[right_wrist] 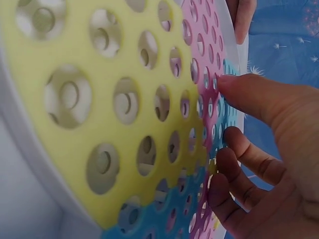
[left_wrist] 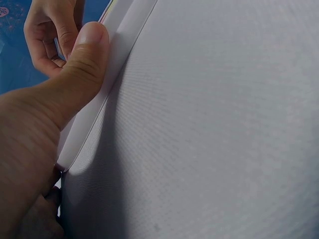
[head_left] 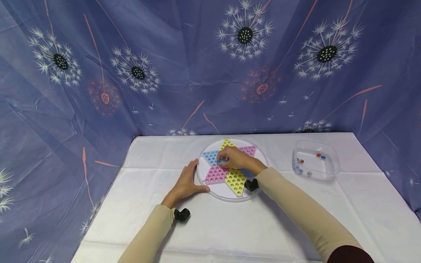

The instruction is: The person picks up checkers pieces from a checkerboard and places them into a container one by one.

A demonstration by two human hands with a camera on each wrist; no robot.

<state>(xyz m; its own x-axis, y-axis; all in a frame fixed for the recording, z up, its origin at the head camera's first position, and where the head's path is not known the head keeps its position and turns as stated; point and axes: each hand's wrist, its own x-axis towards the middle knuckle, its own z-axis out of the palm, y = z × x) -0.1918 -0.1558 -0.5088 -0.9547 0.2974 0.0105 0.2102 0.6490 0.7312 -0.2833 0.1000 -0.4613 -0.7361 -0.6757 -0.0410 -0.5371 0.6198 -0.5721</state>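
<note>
A round white game board [head_left: 217, 190] carries a six-pointed star of yellow, pink and blue triangles full of holes. My left hand [head_left: 185, 182] rests at its left rim, thumb and fingers spread along the edge. In the left wrist view the thumb [left_wrist: 89, 55] lies against the rim. Over the upper-left blue part [head_left: 209, 157], my right hand [head_left: 237, 157] bends its fingers down to the holes. Its thumb [right_wrist: 259, 94] and fingertips stand apart in the right wrist view, with blue board showing between them. No held piece shows there.
To the right stands a clear plastic box [head_left: 333, 171] with several small orange, blue and clear marbles inside. A white cloth [head_left: 158, 153] covers the table. Blue dandelion-print fabric [head_left: 190, 73] hangs behind and along the left side.
</note>
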